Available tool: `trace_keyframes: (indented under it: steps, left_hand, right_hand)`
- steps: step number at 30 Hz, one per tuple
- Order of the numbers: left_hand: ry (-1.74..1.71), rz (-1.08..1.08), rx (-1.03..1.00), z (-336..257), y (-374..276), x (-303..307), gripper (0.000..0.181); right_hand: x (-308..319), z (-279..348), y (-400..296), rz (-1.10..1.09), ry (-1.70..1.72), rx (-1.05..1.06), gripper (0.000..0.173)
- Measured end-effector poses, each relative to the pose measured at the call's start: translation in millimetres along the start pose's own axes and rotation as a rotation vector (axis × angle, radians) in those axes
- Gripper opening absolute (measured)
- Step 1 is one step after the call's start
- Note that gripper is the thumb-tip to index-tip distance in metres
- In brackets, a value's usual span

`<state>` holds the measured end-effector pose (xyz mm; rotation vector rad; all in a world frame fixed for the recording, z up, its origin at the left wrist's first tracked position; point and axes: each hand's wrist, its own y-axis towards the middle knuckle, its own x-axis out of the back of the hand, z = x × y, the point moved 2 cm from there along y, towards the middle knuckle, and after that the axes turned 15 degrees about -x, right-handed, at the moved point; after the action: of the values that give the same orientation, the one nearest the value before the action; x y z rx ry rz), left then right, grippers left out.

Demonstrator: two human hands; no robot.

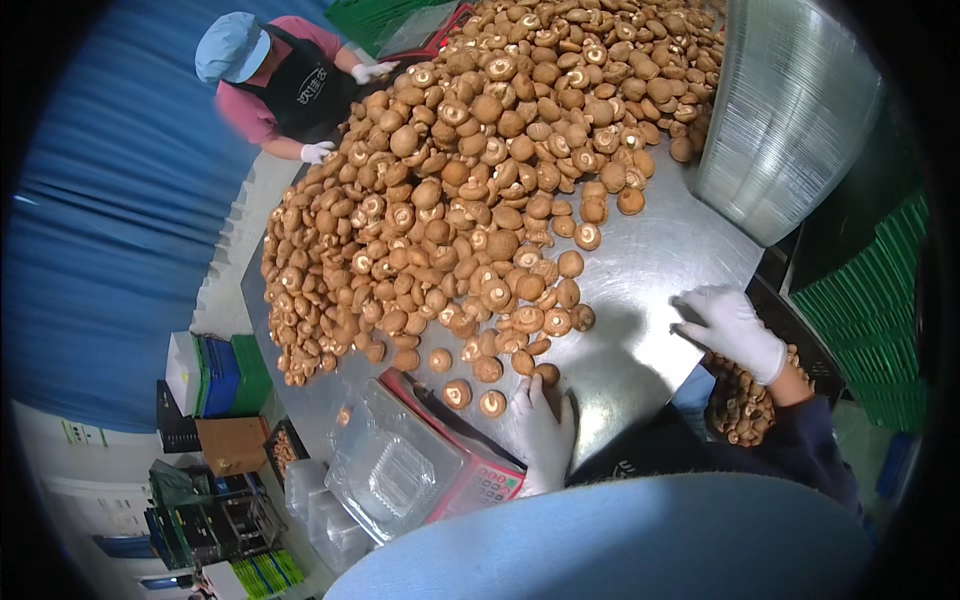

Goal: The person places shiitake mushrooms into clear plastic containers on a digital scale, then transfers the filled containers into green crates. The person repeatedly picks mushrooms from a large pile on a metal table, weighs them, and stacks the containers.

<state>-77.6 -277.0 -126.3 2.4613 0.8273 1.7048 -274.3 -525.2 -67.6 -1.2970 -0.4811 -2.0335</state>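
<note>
A large heap of brown shiitake mushrooms [450, 225] covers much of the stainless steel table [615, 285]. My left hand [544, 431], in a white glove, lies at the near edge of the heap, its fingertips at a mushroom [547, 373]; whether it grips that one cannot be told. To its left stands a red digital scale [491, 480] with a clear plastic tray [397, 480] on top. My right hand [731, 330], also gloved, is over the table's right edge with thumb and fingers apart, and nothing shows between them. Below its wrist is a container of mushrooms [742, 412].
A tall stack of clear plastic trays [787, 120] stands at the table's right corner, beside stacked green crates [862, 315]. A co-worker [292, 82] in gloves and apron is across the heap, near another scale [427, 34]. More crates [217, 375] stand on the left.
</note>
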Motion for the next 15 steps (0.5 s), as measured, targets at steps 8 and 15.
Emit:
trace_keyframes:
  steps: [8,15]
  left_hand:
    - [-0.091,-0.069,0.115,10.2,13.4,-20.9,0.045]
    - [-0.141,-0.058,0.102,4.3,15.0,-17.5,0.039]
  right_hand:
    - [-114.4,82.3,57.4,-0.185,0.185,0.049,0.032]
    - [-126.9,63.4,63.1,-0.152,0.257,0.117,0.03]
